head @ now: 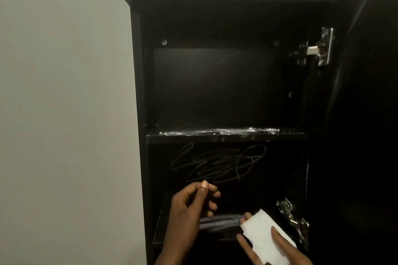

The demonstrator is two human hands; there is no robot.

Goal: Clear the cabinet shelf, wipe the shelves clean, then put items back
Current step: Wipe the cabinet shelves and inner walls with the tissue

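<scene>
- Inside the black cabinet (137,92), at its lower shelf (215,225), a white wipe (267,236) is pinched by the right hand (273,247).
- Beside it, nothing is held by the left hand (191,206), fingers loosely curled.

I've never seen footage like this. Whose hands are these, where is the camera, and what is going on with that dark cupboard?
There is no robot here: the camera sits on a person's head and looks forward and down, so you see their own two hands. In front stands a black cabinet with its door swung open to the right. The upper shelf carries white streaks, perhaps dust or cleaner. Faint scribbles mark the back panel below it. The right hand holds a white wipe near the lower shelf, which also shows streaks. The left hand holds nothing, fingers loosely curled.
</scene>
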